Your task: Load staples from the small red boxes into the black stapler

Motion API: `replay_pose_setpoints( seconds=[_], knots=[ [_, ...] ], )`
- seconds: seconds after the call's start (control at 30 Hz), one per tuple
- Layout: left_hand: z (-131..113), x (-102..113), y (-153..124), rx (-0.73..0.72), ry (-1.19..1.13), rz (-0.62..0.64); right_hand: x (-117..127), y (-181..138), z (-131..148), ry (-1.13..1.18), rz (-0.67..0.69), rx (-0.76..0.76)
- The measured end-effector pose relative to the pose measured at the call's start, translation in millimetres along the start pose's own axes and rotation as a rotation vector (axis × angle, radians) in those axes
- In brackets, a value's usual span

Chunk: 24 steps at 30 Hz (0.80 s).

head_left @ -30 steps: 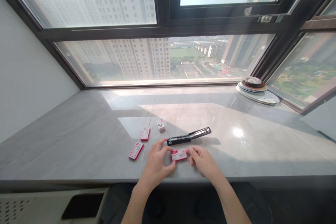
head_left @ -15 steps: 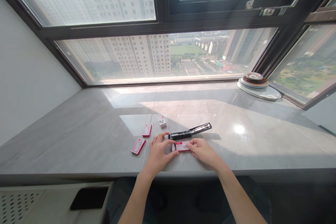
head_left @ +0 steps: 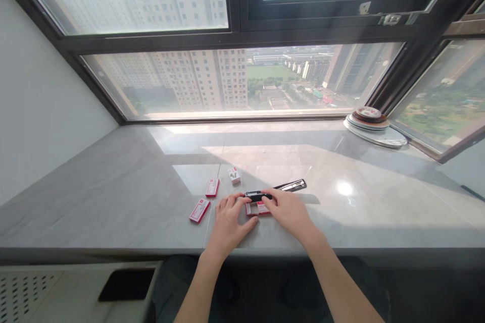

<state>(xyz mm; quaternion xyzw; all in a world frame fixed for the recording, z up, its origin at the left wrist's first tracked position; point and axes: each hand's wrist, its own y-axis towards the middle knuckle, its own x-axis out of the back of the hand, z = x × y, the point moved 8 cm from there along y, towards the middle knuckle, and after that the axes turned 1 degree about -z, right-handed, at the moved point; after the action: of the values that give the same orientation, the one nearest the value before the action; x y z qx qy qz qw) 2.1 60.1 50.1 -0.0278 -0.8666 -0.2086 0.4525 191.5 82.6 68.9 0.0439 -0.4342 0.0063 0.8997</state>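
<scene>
A black stapler lies opened out on the grey stone ledge, its long arm swung to the right. My right hand has its fingers closed on the stapler's middle. At the stapler's left end rest the fingertips of my left hand; its thumb is spread apart, lower down. Between my hands, just in front of the stapler, is a red and white staple box with its left part open; my right hand partly covers it. What lies inside the stapler is too small to make out.
Two flat red and white boxes lie left of my hands. A small white box stands behind them. Stacked plates sit at the back right by the window. The ledge's front edge runs below my wrists.
My right hand has gone from the staple box up onto the stapler. My left fingers have shifted slightly to the stapler's end, and the staple box now shows an open left part.
</scene>
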Motion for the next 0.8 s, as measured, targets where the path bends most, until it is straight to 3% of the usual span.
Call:
replay_pose_setpoints(
  seconds=[0.1, 0.3, 0.4, 0.67, 0.8],
  knots=[
    [0, 0, 1, 0.012, 0.002, -0.003, -17, 13, 3, 0.041, 0.010, -0.019],
    [-1, 1, 3, 0.028, 0.009, -0.001, -45, 19, -1, 0.432, 0.069, -0.087],
    [-1, 1, 4, 0.031, 0.012, -0.004, -51, 21, 2, 0.513, 0.051, -0.110],
    [-1, 7, 2, 0.024, -0.037, -0.017, -27, 18, 38, 0.333, -0.024, 0.054],
    [0, 7, 0, 0.027, -0.071, 0.005, -24, 2, 44, 0.166, 0.103, 0.148]
  ],
)
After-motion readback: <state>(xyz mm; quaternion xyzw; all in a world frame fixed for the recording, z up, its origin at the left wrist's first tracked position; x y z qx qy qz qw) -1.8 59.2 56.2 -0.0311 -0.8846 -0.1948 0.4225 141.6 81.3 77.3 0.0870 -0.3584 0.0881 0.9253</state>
